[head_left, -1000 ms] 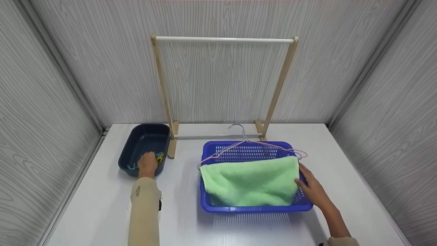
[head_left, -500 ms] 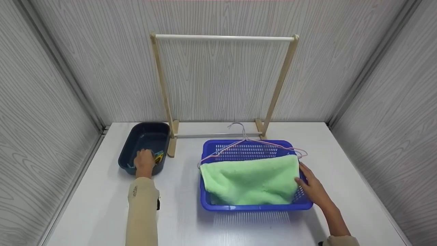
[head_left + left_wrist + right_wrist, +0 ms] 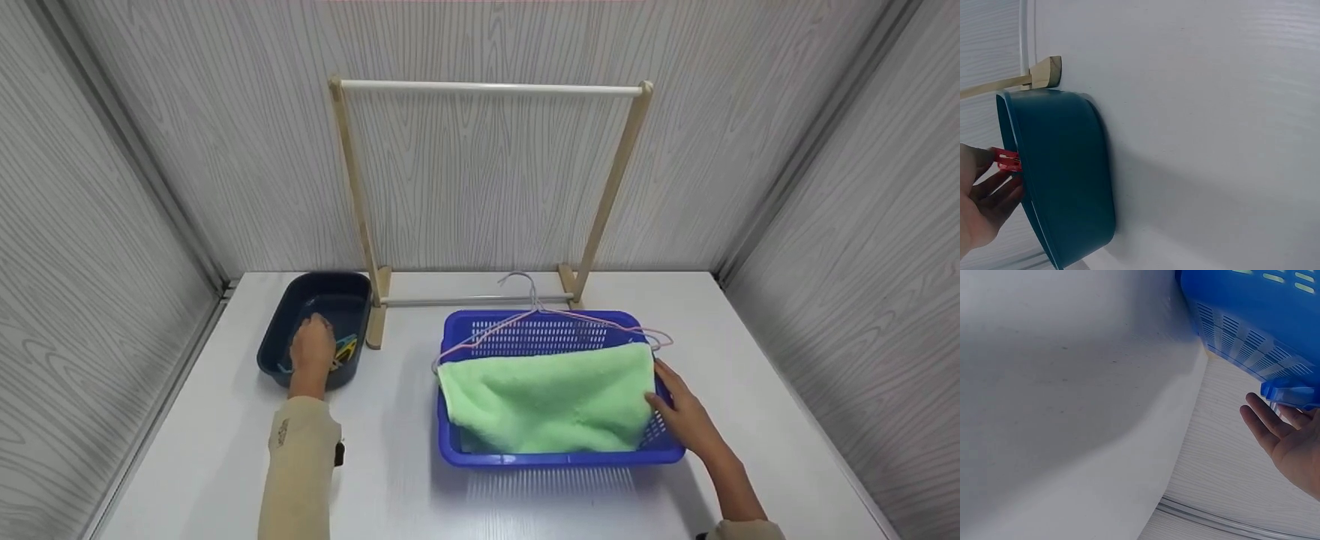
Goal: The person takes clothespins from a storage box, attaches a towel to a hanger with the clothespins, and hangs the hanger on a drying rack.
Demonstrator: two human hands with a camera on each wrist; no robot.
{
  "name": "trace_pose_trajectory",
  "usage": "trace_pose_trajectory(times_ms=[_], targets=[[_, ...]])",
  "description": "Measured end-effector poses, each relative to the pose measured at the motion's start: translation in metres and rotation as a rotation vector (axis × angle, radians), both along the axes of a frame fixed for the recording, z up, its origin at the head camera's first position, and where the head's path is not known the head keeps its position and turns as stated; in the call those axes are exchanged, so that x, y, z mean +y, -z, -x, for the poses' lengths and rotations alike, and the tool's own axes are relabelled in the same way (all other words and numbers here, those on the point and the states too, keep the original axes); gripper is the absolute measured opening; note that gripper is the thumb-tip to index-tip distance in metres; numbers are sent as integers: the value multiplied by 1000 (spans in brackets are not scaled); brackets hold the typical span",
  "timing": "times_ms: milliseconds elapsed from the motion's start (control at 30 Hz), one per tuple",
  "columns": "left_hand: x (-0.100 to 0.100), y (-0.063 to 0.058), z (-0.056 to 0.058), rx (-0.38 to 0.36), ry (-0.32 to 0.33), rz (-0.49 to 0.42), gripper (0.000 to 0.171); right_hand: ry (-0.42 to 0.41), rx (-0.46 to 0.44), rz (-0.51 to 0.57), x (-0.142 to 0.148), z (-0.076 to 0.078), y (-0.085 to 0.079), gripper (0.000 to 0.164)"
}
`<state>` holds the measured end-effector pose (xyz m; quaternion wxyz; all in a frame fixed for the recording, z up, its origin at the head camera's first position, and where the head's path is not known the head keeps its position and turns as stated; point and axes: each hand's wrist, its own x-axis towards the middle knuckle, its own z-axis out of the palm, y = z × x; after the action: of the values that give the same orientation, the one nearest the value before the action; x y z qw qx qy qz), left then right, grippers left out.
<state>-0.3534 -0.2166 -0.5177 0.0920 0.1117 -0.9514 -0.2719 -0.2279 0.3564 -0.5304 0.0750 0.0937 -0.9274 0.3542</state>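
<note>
My left hand (image 3: 311, 346) is inside the dark teal tub (image 3: 1067, 180) at the left, and its fingertips pinch a red clothespin (image 3: 1008, 160) by the tub's rim in the left wrist view. Other clothespins, yellow and blue (image 3: 346, 349), lie in the tub beside the hand. At the right, my right hand (image 3: 686, 416) rests along the right rim of the blue basket (image 3: 570, 458), its thumb at the edge of a light green towel (image 3: 547, 397). Its fingers are extended in the right wrist view. The towel lies over the basket with a pink wire hanger (image 3: 538, 305) behind it.
A wooden rack with a white top rod (image 3: 487, 88) stands behind the basket, its left foot (image 3: 376, 330) close to the tub. Pale wood-grain panels (image 3: 112, 225) enclose the white table (image 3: 397, 480) at the back and sides.
My left hand has shifted slightly left and farther back inside the tub, leaving more of the yellow and blue clothespins in view. The right hand, towel and basket stay in place.
</note>
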Motion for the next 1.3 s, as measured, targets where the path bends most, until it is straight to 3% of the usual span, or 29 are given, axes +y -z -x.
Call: trace_pose_trajectory(times_ms=[233, 333, 567, 800, 1133, 1300], targets=[[6, -3, -2, 193, -14, -259, 19, -1, 6, 2, 0, 0, 1, 60], [8, -8, -2, 229, -17, -328, 23, -1, 7, -2, 0, 0, 1, 60], [12, -16, -2, 237, -12, -407, 37, 3, 8, -1, 0, 0, 0, 59], [15, -19, -5, 219, 9, -442, 38, 2, 4, 9, -1, 0, 1, 59], [23, -18, -13, 216, -16, -687, 38, 14, -2, -6, -1, -2, 0, 60], [25, -19, -13, 217, -2, -728, 40, 12, 1, -15, -2, -3, -1, 60]])
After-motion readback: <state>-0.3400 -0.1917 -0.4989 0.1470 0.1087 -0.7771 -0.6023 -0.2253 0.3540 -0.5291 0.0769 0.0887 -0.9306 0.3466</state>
